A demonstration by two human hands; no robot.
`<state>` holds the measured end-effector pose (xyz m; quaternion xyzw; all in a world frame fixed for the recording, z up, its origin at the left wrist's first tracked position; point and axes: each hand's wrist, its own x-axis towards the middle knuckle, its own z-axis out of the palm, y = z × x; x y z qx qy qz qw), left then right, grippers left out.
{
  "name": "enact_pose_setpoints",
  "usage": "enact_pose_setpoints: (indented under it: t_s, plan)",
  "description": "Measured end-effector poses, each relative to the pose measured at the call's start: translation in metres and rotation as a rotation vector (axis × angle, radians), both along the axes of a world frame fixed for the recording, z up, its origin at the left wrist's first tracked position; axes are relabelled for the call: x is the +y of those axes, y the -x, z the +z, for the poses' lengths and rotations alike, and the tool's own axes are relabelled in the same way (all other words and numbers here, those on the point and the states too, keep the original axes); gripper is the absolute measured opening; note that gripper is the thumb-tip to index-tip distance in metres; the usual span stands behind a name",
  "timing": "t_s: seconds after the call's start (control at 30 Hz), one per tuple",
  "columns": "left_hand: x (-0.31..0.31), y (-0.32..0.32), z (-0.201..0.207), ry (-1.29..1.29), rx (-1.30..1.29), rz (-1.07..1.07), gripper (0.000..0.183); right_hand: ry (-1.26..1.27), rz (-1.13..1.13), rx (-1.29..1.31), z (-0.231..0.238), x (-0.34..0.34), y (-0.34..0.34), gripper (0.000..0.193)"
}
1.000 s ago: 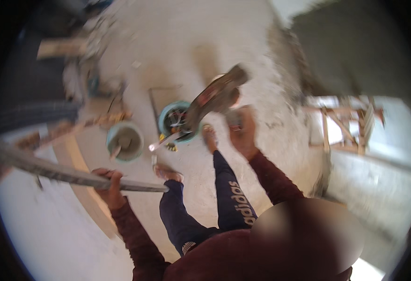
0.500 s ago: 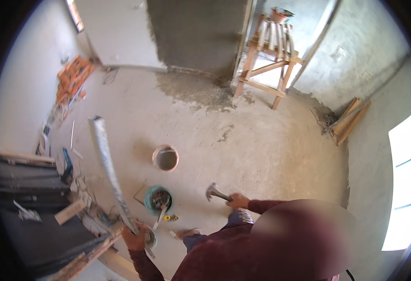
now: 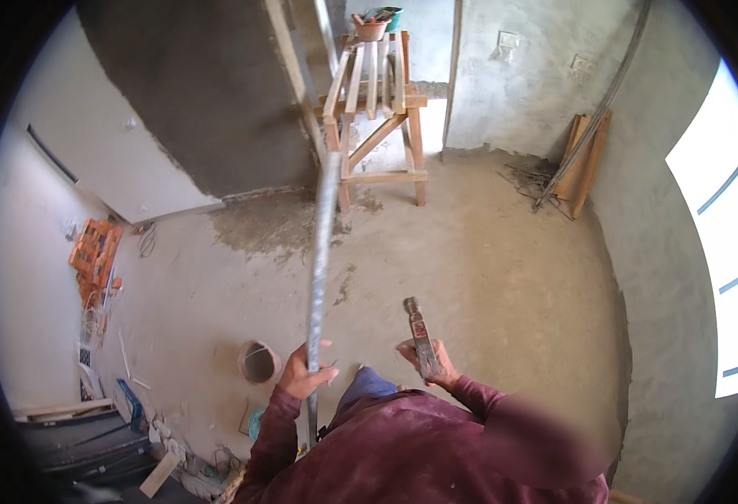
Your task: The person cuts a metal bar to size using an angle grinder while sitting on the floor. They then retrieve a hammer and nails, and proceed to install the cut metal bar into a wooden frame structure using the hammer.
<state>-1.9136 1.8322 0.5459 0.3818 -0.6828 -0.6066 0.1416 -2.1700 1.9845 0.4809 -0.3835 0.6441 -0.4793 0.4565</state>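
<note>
My left hand (image 3: 300,380) is closed around the lower part of a long grey bar (image 3: 322,244), its thumb and some fingertips sticking out past the edge. The bar stands almost lengthwise in front of me, its far end overlapping the foot of a wooden trestle in the picture. In my right hand (image 3: 445,368) is a hammer (image 3: 420,334), gripped by its handle with the head pointing away from me. The two hands are apart, on either side of my blue trouser leg (image 3: 367,386).
An open bucket (image 3: 259,364) stands left of my left hand, with a teal bucket (image 3: 256,422) partly hidden by my sleeve. Ahead is the wooden trestle (image 3: 383,178) with tubs on top. Boards (image 3: 586,164) lean at the right wall; orange bricks (image 3: 94,252) are piled at the left.
My view has turned to the right. The bar has swung from the left to in front of me, and the left hand has come nearer the right. The hammer now points away from me.
</note>
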Motion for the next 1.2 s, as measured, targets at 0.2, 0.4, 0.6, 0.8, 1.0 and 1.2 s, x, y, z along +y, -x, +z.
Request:
enact_pose_setpoints:
  t_s: [0.2,0.4,0.6,0.8,1.0,1.2]
  plan:
    - [-0.049,0.134,-0.023,-0.157,0.142,-0.281,0.071,0.335,0.021,0.152,0.006,-0.055,0.045,0.029]
    - [-0.137,0.262,-0.031,-0.118,0.254,-0.460,0.074,0.090,0.013,-0.021,0.029,-0.128,0.154,0.025]
    - [-0.212,0.374,-0.022,-0.337,0.173,-0.582,0.063,0.100,-0.082,0.174,0.041,-0.186,0.253,0.016]
    - [-0.266,0.463,-0.027,-0.225,0.112,-0.514,0.064,0.199,-0.139,0.259,0.036,-0.242,0.347,0.009]
    - [-0.382,0.535,-0.025,0.037,0.087,-0.070,0.060,0.224,-0.014,-0.110,0.034,-0.308,0.509,0.013]
    - [-0.452,0.648,0.033,-0.333,0.585,0.092,0.059,0.192,0.176,-0.129,0.053,-0.400,0.639,0.011]
